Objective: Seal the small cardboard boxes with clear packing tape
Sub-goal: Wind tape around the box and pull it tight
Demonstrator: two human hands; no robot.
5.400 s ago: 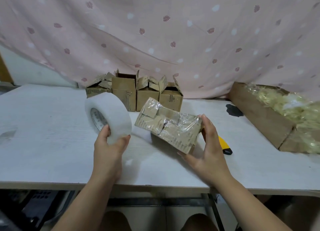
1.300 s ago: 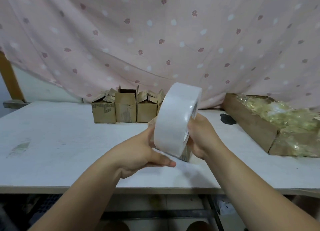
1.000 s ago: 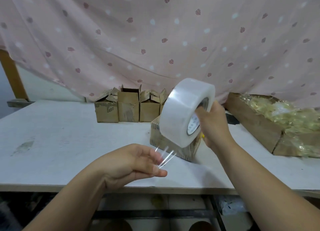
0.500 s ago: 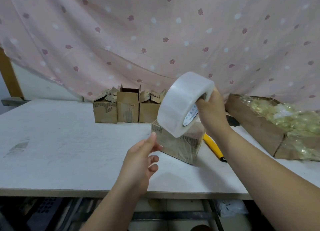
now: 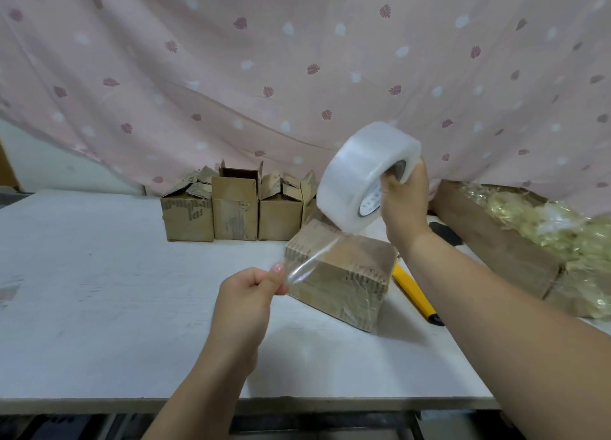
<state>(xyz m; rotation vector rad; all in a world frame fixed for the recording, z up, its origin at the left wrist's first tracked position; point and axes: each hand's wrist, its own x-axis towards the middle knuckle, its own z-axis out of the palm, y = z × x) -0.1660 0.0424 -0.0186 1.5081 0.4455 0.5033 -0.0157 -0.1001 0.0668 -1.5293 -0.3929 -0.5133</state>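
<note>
Left hand (image 5: 246,294): pinch grip on the free end of the tape strip (image 5: 307,261).
Right hand (image 5: 401,205): grip curled into the core of the tape roll (image 5: 360,172), raised over the box.
Box (image 5: 344,284): on the worktop (image 5: 99,274), right of centre, beside a yellow knife (image 5: 413,291).
Technique: draw the strip taut, centre over the seam, lower the pinched end first, smooth toward the roll.
Risk: probably slack film folding onto itself.
</note>
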